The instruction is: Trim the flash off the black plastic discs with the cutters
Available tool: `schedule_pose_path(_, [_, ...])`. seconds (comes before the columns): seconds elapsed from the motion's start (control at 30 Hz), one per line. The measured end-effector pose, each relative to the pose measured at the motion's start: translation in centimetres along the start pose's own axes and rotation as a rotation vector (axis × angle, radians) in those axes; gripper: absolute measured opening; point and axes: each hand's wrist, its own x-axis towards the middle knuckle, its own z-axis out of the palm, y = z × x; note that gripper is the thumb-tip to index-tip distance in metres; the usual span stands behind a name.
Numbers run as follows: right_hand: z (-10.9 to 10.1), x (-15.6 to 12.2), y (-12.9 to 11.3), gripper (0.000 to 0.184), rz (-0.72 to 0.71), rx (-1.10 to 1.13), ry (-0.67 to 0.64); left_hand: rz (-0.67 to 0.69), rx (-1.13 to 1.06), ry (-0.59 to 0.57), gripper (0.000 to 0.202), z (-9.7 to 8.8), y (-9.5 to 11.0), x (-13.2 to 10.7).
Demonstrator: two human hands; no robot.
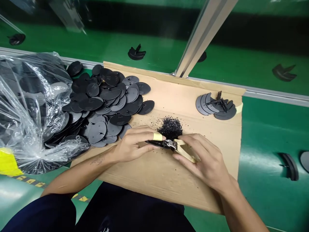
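My left hand [135, 143] grips a black plastic disc [158, 143] between thumb and fingers; yellow tape is wrapped round one finger. In my right hand [205, 158] is a pair of cutting pliers [185, 149] with cream-coloured handles. Their metal jaws meet the disc's right end. Just beyond both hands lies a heap of small black plastic clippings [171, 126]. To the left a large pile of black oval discs [108, 96] spreads over the cardboard sheet [154, 174]. The fingers hide much of the held disc.
A clear plastic bag [31, 106] full of black discs stands at the left. Curved black parts [216, 105] lie at the cardboard's right end. Behind rises a glass panel with a metal post [202, 35]. Another curved part [288, 166] rests on the green surface at right.
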Motion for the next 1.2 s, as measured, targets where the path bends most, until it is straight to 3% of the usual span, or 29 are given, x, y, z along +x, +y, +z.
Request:
schedule_pose_path(0.4, [-0.5,-0.2,-0.1,0.026,-0.013,-0.004,-0.018,-0.012,0.033,-0.064,0.019,0.5,-0.1,-0.1])
schedule_pose_path(0.57, [-1.0,-0.1,-0.5,0.022,0.011,-0.239,0.008,0.061,0.231,-0.057,0.026,0.0,-0.1,0.2])
schedule_pose_path(0.73, [-2.2,0.7,-1.7,0.023,-0.053,-0.513,-0.032,0.232,0.595,-0.157,0.023,-0.1,0.1,0.3])
schedule_pose_path(0.83, [-3.4,0.7,-1.7,0.021,0.002,-0.412,-0.048,0.265,0.544,-0.103,0.022,-0.1,-0.1,0.1])
schedule_pose_path(0.9, [-3.6,0.5,-1.4,0.022,0.058,-0.209,-0.034,0.236,0.416,-0.037,0.018,0.0,-0.2,0.0])
schedule_pose_path(1.03, [-1.6,0.3,-1.3,0.024,0.069,0.183,0.061,0.079,0.103,0.052,0.016,0.4,0.0,-0.2])
schedule_pose_path(1.13, [0.6,0.2,-1.8,0.020,0.005,0.176,0.149,0.051,0.010,0.047,0.020,0.8,0.3,-0.4])
schedule_pose_path(1.2, [1.5,0.0,-2.2,0.017,-0.070,0.083,0.175,0.112,0.133,0.001,0.022,0.8,0.4,-0.5])
